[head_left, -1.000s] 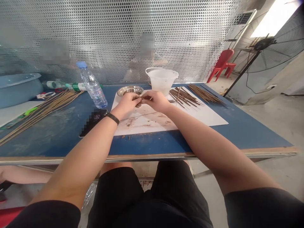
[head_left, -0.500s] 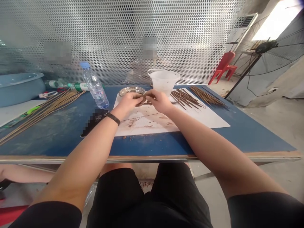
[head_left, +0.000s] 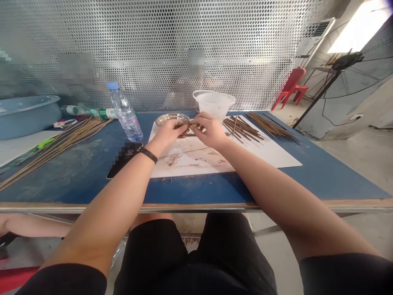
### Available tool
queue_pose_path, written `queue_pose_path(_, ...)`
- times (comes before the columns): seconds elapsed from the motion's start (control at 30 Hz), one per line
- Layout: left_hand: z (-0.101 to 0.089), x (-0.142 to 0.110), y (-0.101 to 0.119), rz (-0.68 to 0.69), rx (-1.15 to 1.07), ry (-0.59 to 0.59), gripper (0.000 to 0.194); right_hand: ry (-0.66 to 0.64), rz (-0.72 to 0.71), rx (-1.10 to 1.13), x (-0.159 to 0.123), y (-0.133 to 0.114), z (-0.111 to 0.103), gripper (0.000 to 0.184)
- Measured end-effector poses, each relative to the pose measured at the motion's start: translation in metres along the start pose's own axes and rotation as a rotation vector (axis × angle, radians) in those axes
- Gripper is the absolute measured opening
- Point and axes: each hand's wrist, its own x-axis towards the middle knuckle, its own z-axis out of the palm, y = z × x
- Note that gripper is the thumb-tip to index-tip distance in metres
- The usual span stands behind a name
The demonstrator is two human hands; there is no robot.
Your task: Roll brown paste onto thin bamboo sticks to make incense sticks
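Over the stained white board point(head_left: 270, 155), my left hand point(head_left: 170, 131) is closed around a small dark brown, clay-like lump point(head_left: 185, 132). My right hand point(head_left: 210, 130) meets it from the right, thumb and fingers pinching at the lump's edge. The fingers hide most of the lump. Beneath the hands, a thin stick point(head_left: 181, 152) lies slantwise on the board among brown smears. Just behind my left hand is a shiny metal bowl point(head_left: 162, 119), and a white translucent bucket point(head_left: 215, 102) rises behind my right hand. Brown-coated thin sticks point(head_left: 244, 130) lie to the right.
Another bundle of brown sticks point(head_left: 272, 126) lies farther right. Leftward are a water bottle point(head_left: 127, 116), a phone point(head_left: 123, 159), long pale sticks point(head_left: 58, 145) and a blue basin point(head_left: 27, 116). A perforated metal panel point(head_left: 138, 53) closes off the back. Another person's arm point(head_left: 33, 225) shows low at left.
My right hand's fingers have lifted and spread slightly at the lump. My left hand keeps its grip. The whole view has shifted a little.
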Motion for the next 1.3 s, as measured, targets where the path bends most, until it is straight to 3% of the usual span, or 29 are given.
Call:
queue_pose_path(0.27, -0.004, -0.005, 0.009, -0.115, -0.212, -0.078, 0.037, 0.063, 0.066, 0.095, 0.001, -0.005, -0.001, 0.016)
queue_pose_path(0.57, 0.001, 0.000, -0.002, -0.093, -0.232, 0.039, 0.038, 0.076, 0.086, 0.077, 0.002, -0.010, 0.004, 0.017)
queue_pose_path(0.7, -0.001, -0.001, -0.001, -0.079, -0.271, 0.095, 0.041, 0.126, 0.179, 0.154, 0.001, -0.015, 0.005, 0.018)
queue_pose_path(0.93, 0.001, -0.002, -0.001, -0.015, -0.255, -0.005, 0.037, 0.083, 0.320, 0.382, -0.001, -0.020, 0.004, 0.022)
queue_pose_path(1.07, 0.002, -0.001, -0.003, 0.034, -0.242, 0.058, 0.030, 0.064, 0.277, 0.324, 0.001, -0.023, -0.001, 0.022)
queue_pose_path(1.3, 0.003, -0.004, 0.004, 0.113, -0.232, 0.089, 0.027, 0.081, 0.069, 0.075, 0.005, -0.019, -0.008, 0.013)
